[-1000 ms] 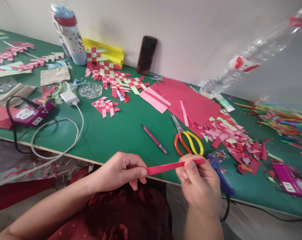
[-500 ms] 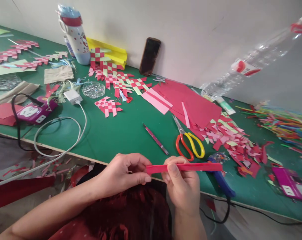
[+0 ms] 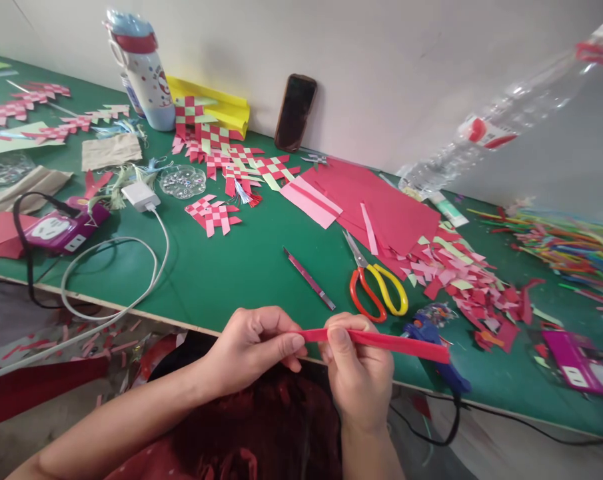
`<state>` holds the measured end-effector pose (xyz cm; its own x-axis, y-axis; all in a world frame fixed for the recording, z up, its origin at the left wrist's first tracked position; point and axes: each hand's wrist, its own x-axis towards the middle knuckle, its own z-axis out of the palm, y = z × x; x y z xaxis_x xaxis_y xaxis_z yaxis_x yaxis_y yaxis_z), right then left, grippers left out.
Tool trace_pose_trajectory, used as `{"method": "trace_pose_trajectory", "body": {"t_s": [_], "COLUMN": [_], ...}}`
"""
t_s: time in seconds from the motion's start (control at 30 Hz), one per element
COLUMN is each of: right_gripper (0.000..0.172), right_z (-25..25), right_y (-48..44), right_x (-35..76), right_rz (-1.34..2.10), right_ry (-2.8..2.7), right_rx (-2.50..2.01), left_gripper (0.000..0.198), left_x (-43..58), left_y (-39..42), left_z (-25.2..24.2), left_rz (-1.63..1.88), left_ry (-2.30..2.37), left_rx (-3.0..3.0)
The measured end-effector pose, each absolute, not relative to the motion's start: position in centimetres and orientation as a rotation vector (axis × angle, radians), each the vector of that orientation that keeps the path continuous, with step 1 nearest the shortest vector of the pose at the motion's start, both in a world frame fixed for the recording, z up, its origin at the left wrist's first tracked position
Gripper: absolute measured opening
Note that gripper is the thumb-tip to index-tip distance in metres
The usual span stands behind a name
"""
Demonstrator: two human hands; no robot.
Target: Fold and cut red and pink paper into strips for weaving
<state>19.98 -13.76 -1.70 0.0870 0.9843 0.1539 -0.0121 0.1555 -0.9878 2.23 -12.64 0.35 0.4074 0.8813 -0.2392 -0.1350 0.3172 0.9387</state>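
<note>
A red paper strip (image 3: pixel 401 344) stretches between my two hands, above the table's front edge. My left hand (image 3: pixel 261 347) pinches its left end between thumb and fingers. Further along, my right hand (image 3: pixel 358 363) grips the strip with the thumb on top, and the right end sticks out past it, tilted slightly down. Just beyond the hands lie scissors (image 3: pixel 376 283) with one orange and one yellow handle, their blades pointing away. A slim dark-red craft knife or pen (image 3: pixel 308 279) rests to their left. The blue glue gun (image 3: pixel 444 363) is partly behind the strip's right end.
Red paper sheets (image 3: pixel 376 200) and a heap of paper scraps (image 3: pixel 474 280) lie at the right. Woven paper fish (image 3: pixel 214 215) are left of centre. A white cable (image 3: pixel 158 267) loops over the front edge. A tumbler (image 3: pixel 151 87), phone (image 3: pixel 295 113) and tilted plastic bottle (image 3: pixel 491 130) stand behind.
My left thumb has closed onto the strip's left end. The strip's right end has dipped a little, and my right hand has shifted slightly left.
</note>
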Motion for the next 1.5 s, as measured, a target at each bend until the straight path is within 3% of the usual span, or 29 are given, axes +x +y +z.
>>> {"method": "trace_pose_trajectory", "body": {"t_s": [0.37,0.7,0.9,1.03,1.17,1.3,1.5], "right_gripper": [0.025,0.026,0.021,0.038,0.010,0.008,0.012], "right_z": [-0.4,0.1,0.6,0.3,0.1,0.5,0.9], "right_y": [-13.2,-11.3,-11.0,-11.8,-12.7,-13.0,-13.1], "right_x": [19.4,22.6,23.9,24.6,24.1,22.4,21.3], "right_rz": [1.163,1.087,1.045,1.156,1.068,1.030,1.041], "right_ry": [-1.336,-0.845,-0.855,-1.130,-1.310,-1.390,-1.479], "right_rx": [-1.279,-1.174,-1.051,-1.092,-1.220,-1.291,-1.322], "left_gripper": [0.020,0.021,0.028,0.026,0.023,0.025,0.031], "left_x": [2.2,1.1,0.3,-0.4,-0.8,-0.1,1.0], "left_y": [-11.3,-11.1,-10.9,-10.5,-10.2,-10.3,-10.6], "left_z": [1.7,1.3,0.8,1.3,2.1,2.6,2.9], "left_rz": [0.583,0.554,0.585,0.495,0.344,0.291,0.282], "left_ry": [1.072,1.023,0.970,1.032,1.122,1.122,1.105], "left_rx": [1.411,1.238,1.113,1.265,1.697,2.061,2.072]}}
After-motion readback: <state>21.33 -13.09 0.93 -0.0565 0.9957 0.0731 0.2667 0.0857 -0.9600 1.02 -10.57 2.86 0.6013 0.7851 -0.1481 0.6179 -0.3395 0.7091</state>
